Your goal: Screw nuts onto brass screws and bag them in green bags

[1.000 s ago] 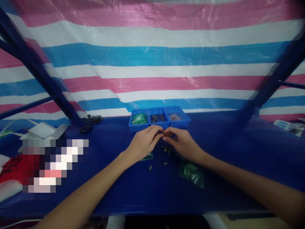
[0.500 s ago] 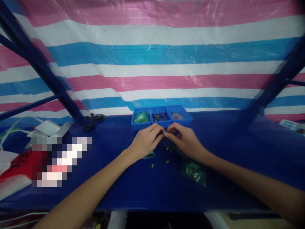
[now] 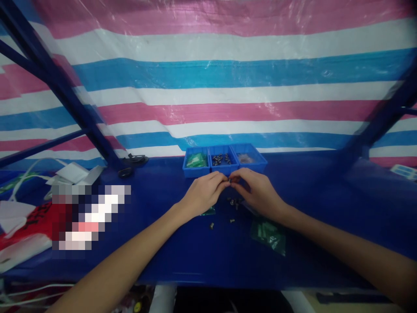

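My left hand (image 3: pixel 206 191) and my right hand (image 3: pixel 260 191) meet fingertip to fingertip above the blue table, in front of the bins. Both are closed in a pinch around a small metal fastener (image 3: pixel 230 180), mostly hidden by the fingers. Under my right hand lies a cluster of small metal fasteners (image 3: pixel 233 201). Two more loose ones, one a fastener (image 3: pixel 211 226), rest nearer me. A clear bag with green contents (image 3: pixel 269 234) lies below my right wrist. Part of another green packet (image 3: pixel 208 211) shows beside my left hand.
Three joined blue bins stand behind my hands: the left bin (image 3: pixel 197 174) holds green packets, the middle bin (image 3: pixel 224 167) metal fasteners, the right bin (image 3: pixel 257 163) clear packets. A red and white bag (image 3: pixel 35 226) and white boxes (image 3: pixel 73 174) are at left. Blue frame posts flank the table.
The whole view has shifted slightly, so things appear a little further right. Both hands keep their pinch on the small fastener, which now shows less between the fingertips.
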Demonstrator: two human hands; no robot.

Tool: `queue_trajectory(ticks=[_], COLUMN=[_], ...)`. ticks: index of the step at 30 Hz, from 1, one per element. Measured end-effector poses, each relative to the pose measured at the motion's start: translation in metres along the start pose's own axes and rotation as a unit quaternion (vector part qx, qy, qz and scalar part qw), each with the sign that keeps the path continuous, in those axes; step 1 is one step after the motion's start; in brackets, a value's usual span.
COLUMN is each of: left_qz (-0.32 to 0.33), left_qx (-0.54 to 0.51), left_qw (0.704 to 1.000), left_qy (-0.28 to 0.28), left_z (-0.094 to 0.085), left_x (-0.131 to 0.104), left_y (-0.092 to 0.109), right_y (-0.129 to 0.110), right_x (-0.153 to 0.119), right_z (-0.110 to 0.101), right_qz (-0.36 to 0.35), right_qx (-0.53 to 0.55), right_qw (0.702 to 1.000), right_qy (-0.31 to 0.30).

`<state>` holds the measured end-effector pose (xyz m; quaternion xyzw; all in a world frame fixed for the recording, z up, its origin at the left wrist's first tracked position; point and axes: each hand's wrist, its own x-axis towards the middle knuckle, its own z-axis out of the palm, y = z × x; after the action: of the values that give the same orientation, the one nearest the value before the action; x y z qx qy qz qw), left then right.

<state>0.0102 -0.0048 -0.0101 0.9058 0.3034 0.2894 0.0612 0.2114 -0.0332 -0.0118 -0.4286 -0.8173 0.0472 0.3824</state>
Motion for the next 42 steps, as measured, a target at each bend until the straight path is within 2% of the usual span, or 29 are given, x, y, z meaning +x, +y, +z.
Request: queue_trajectory(ticks=[4, 10, 14, 17, 21, 25, 28, 33, 42], left_qz=[0.000, -0.030, -0.045, -0.048, -0.048, -0.044, -0.042, -0.046, -0.041], left_qx=[0.004, -0.004, 0.010, 0.022, 0.036, 0.047, 0.051, 0.060, 0.057], left_qw=[1.000, 0.999, 0.998, 0.998, 0.998, 0.998, 0.998, 0.997, 0.998], left_qy=[-0.007, 0.038, 0.038, 0.034, 0.032, 0.021, 0.015, 0.008, 0.002], left_z=[-0.001, -0.001, -0.003, -0.003, -0.003, -0.002, -0.002, -0.003, -0.001], left_x=[0.001, 0.001, 0.000, 0.000, 0.000, -0.001, -0.001, -0.001, -0.002], left_y=[0.001, 0.000, -0.003, -0.005, -0.006, -0.006, -0.006, -0.007, -0.008], right_y=[0.001, 0.010, 0.026, 0.031, 0.015, -0.009, -0.020, -0.023, -0.023], right_x=[0.000, 0.016, 0.046, 0.059, 0.043, 0.010, -0.005, -0.008, -0.009], right_z=[0.000, -0.005, -0.002, 0.001, -0.003, -0.009, -0.006, 0.003, 0.005], right_qz=[-0.022, -0.055, -0.028, 0.006, -0.018, -0.041, -0.046, -0.071, -0.081], right_qx=[-0.009, -0.106, -0.167, -0.181, -0.181, -0.159, -0.144, -0.129, -0.114], right_qw=[1.000, 0.993, 0.985, 0.983, 0.983, 0.985, 0.985, 0.981, 0.983], right_qy=[-0.008, -0.013, 0.021, 0.024, 0.008, -0.046, -0.087, -0.125, -0.122])
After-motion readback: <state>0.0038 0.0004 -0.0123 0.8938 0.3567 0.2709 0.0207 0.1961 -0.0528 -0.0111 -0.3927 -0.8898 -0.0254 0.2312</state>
